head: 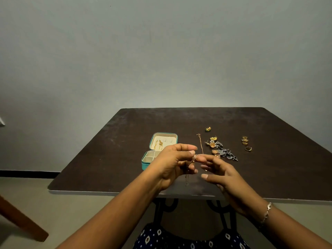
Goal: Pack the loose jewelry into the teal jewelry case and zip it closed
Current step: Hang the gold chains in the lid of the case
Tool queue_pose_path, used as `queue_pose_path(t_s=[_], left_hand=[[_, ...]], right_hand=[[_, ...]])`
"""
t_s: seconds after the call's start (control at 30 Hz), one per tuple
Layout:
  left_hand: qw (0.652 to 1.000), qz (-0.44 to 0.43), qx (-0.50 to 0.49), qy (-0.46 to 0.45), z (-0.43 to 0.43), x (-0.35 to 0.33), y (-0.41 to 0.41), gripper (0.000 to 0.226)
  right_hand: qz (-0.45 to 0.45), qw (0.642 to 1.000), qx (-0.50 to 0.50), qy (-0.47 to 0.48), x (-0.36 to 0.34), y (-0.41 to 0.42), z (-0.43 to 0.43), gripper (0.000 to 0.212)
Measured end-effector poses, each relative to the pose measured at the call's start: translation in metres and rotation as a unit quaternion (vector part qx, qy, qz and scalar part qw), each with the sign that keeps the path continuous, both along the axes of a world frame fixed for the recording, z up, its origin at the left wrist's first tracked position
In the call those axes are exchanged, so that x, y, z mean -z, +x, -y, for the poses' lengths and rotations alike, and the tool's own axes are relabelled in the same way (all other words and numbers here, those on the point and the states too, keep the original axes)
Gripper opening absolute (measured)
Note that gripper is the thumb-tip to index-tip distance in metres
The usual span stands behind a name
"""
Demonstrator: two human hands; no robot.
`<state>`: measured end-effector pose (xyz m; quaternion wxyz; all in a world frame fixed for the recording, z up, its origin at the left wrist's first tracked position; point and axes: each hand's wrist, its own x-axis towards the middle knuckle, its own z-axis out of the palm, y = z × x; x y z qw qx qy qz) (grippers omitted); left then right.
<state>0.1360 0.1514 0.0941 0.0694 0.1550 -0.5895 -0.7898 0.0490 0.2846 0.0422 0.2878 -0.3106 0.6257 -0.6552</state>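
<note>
The teal jewelry case [145, 165] lies open on the dark table [116, 141], its cream lid [172, 136] propped up with a gold piece inside. In front of the case, my left hand [170, 164] and my right hand [221, 172] meet above the table. Both pinch a thin gold chain [194, 159] between their fingertips; part of it dangles below the left hand. Loose on the table to the right lie another thin chain [200, 142], gold and dark silver earrings [221, 150], a green stud [208, 129] and gold rings [245, 141].
The table's near edge [125, 193] runs just below my hands, above a black iron frame [161, 207]. A wooden furniture leg [19, 220] stands at lower left. A grey wall rises behind the table. My right wrist wears a silver bracelet [267, 211].
</note>
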Motion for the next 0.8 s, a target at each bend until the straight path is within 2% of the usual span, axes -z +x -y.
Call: queue_pose_path(t_s=[0.2, 0.3, 0.43, 0.53, 0.6, 0.73, 0.8], left_hand=[[0.999, -0.016, -0.006, 0.028, 0.003, -0.002, -0.002, 0.017], [0.998, -0.016, -0.051, 0.038, 0.009, -0.002, -0.002, 0.017], [0.992, 0.006, -0.118, 0.049, 0.020, -0.002, -0.003, 0.011], [0.989, 0.032, -0.137, 0.044, 0.025, 0.003, -0.005, 0.017], [0.989, 0.046, -0.137, 0.031, 0.025, 0.007, -0.007, 0.021], [0.990, 0.063, -0.125, 0.026, 0.022, 0.019, -0.010, 0.022], [0.991, 0.071, -0.109, 0.017, 0.018, 0.024, -0.011, 0.021]], right_hand=[[0.145, 0.987, -0.061, -0.034, 0.012, 0.001, 0.003, 0.008], [0.184, 0.981, -0.053, -0.036, 0.015, -0.003, 0.002, 0.017], [0.218, 0.973, -0.037, -0.064, 0.014, -0.007, -0.002, 0.013], [0.229, 0.968, -0.031, -0.097, 0.012, -0.010, -0.002, 0.047], [0.243, 0.962, -0.011, -0.121, 0.011, -0.012, -0.003, 0.061], [0.251, 0.956, 0.007, -0.151, 0.004, -0.019, -0.002, 0.062], [0.246, 0.958, 0.012, -0.147, 0.000, -0.021, -0.003, 0.050]])
